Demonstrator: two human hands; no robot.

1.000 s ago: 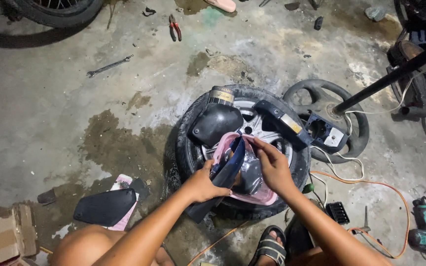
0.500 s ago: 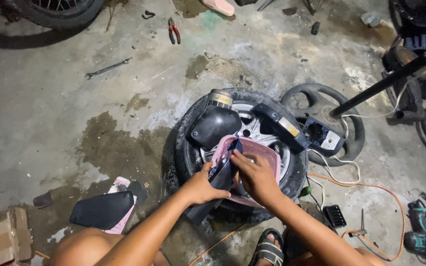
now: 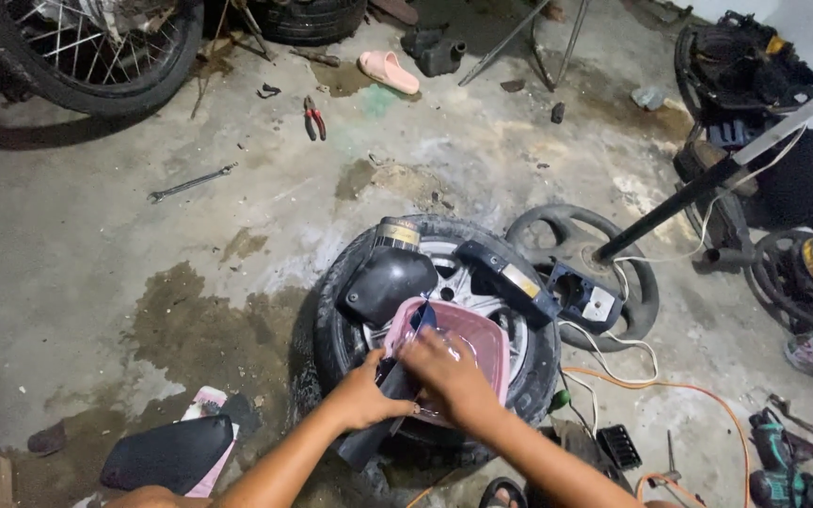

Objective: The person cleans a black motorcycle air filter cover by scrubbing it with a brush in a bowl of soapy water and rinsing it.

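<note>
We see first the concrete floor [image 3: 96,245], grey and stained with dark oil patches. At 11 o'clock stands a spoked motorcycle wheel [image 3: 96,47]. Near the centre lies a car tyre on its rim [image 3: 345,348], flat on the floor, and at 3 o'clock from it, just beside, lies a black steering wheel [image 3: 581,230]. A dark metal bar [image 3: 708,183] leans from the steering wheel up toward 2 o'clock.

On the tyre, at its 6 o'clock part, rests a pink plastic panel [image 3: 482,343]. Our left hand [image 3: 364,400] is closed around a dark plastic part [image 3: 378,433] that stands against the pink panel. Our right hand [image 3: 449,372] lies on the pink panel, its fingers bent and pressed on the surface; it is blurred, so we cannot tell if it pinches something.

A black rounded cover [image 3: 388,282] sits on the tyre at its 11 o'clock side. At 7 o'clock on the floor lies a black seat-like piece [image 3: 167,452]. Smaller things are farther away: a wrench [image 3: 190,183] at 10 o'clock, red-handled pliers [image 3: 314,116] and a pink sandal [image 3: 388,71] toward 12 o'clock.
</note>
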